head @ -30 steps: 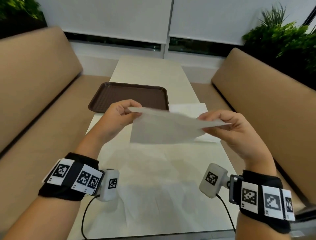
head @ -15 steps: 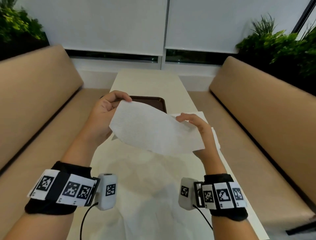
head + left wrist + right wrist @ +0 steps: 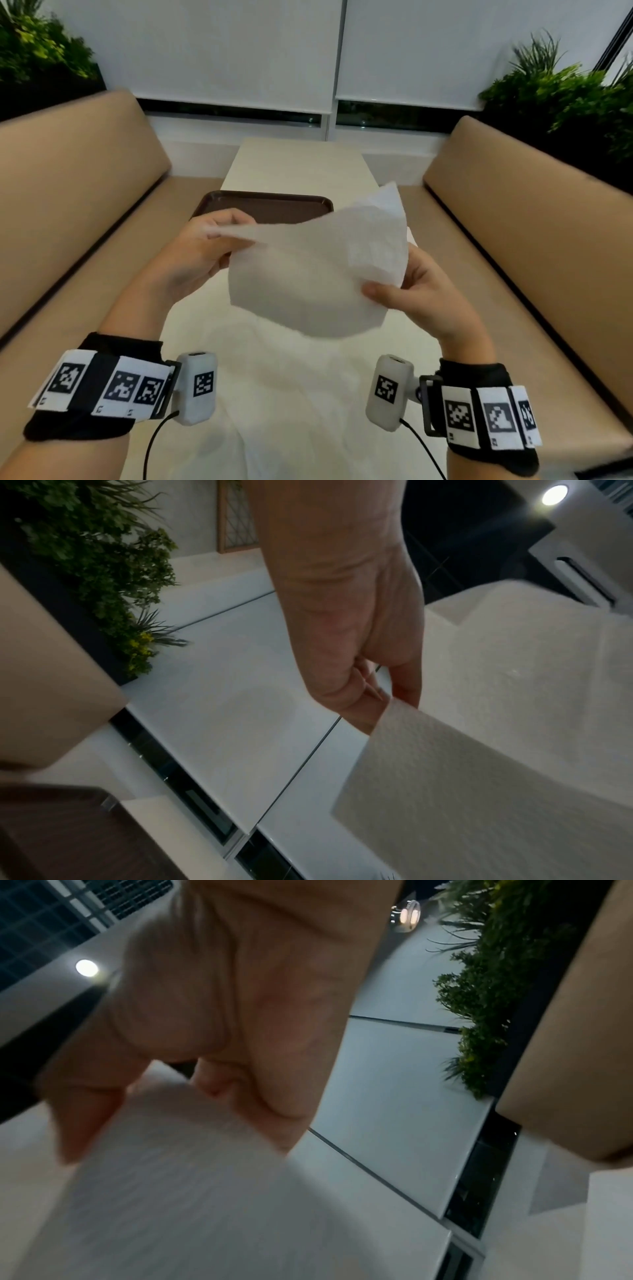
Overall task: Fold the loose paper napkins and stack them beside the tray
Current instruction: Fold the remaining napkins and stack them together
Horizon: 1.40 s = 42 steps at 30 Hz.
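hands, left hand (image 3: 202,253) and right hand (image 3: 414,294), each pinch one napkin (image 3: 318,270).

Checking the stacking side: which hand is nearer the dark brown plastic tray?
Left. The left hand appears just in front of the dark brown plastic tray; the right hand sits nearer the person, off its right.

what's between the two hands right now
A single paper napkin spans the gap, held in the air above the table: the left hand pinches one corner, the right hand the other side. The head view shows it.

Tan booth benches (image 3: 75,192) flank a pale table (image 3: 298,164), plants (image 3: 561,92) behind.
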### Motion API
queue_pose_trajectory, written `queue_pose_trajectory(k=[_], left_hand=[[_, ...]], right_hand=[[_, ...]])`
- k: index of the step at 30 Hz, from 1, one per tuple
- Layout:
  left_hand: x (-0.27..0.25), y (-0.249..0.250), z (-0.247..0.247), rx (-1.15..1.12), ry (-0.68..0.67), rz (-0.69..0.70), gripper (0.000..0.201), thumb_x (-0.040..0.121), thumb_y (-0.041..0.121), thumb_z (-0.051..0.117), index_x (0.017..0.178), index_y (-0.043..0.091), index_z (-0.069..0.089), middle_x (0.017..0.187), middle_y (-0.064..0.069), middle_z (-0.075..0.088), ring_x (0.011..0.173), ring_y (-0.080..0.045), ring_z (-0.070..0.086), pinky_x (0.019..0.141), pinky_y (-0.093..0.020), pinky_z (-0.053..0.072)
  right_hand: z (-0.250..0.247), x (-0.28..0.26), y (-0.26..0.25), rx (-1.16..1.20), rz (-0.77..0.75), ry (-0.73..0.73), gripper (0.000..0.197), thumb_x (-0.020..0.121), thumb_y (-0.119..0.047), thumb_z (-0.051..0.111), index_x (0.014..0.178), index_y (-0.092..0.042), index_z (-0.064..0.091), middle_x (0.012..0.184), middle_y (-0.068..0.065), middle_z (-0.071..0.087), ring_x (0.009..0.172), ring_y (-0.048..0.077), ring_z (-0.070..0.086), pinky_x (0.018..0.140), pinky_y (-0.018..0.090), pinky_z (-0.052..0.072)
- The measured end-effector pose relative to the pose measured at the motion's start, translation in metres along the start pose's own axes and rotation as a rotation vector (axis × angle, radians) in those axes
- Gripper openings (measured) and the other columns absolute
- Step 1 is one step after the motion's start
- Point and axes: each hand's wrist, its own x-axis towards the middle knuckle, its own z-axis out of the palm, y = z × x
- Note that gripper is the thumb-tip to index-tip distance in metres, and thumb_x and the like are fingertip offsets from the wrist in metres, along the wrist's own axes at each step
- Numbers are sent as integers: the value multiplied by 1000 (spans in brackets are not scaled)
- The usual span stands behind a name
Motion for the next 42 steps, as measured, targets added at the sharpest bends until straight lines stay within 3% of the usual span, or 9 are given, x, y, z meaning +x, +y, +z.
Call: queue_pose_trajectory(k=[4,8,13,22,27,31,37,40,42], left_hand=[[2,-14,-11,-88,7,-174,70,31,34,95,92,7,73,90,-8,75,72,-14,72,57,-18,55],[-3,-17,-9,-134,55,-192,13,74,9,72,86,11,75,80,-3,74,53,-4,64,47,-12,49],[-5,-19,-10,-97,52,-31,60,37,48,91,90,23,78,92,0,76,79,-7,71,65,-15,54],[-7,-18,-3,-72,61,144,48,51,57,85,91,32,77,91,8,75,87,-5,70,71,-16,54],[-9,-14,-1,-9,52,158,9,81,21,69,79,26,76,79,8,72,72,-4,67,62,-13,51],[-13,-11,-5,87,56,125,44,88,-11,50,73,23,74,72,2,71,62,-9,64,55,-15,49],[-19,-7,-6,27,36,122,7,75,30,70,77,24,73,76,0,72,63,-11,65,51,-16,49],[-18,-9,-11,51,4,137,42,55,57,80,81,25,72,81,0,72,67,-11,66,53,-17,50],[-21,-6,-7,64,11,150,29,66,52,76,77,25,72,74,4,70,61,-7,63,51,-14,48]], right_hand=[[-4,4,5,66,67,134,30,78,0,68,104,-15,68,106,7,71,97,24,67,81,32,56],[-12,5,15,65,106,304,22,67,-15,75,85,-7,64,90,8,71,77,23,68,71,32,58],[-21,3,20,-12,53,430,15,71,-12,70,85,-6,67,89,4,73,75,20,70,71,28,56],[-29,-3,26,90,36,364,50,65,-30,81,85,8,54,90,11,63,78,20,65,76,31,55],[-21,-2,19,-7,-11,421,22,72,-11,73,89,-2,63,84,-2,72,80,14,66,78,26,55],[-24,-3,15,-130,-43,411,44,74,23,59,66,-20,65,63,-4,58,59,9,51,58,16,45],[-22,-5,12,-109,-62,358,32,76,23,59,67,-6,49,67,0,58,61,11,53,59,18,45],[-22,-5,11,-107,-84,358,23,79,16,61,77,-6,58,74,0,63,68,12,59,66,19,50],[-23,-6,14,-143,-83,361,23,82,13,60,81,-9,63,77,-3,64,73,11,60,71,18,50]])
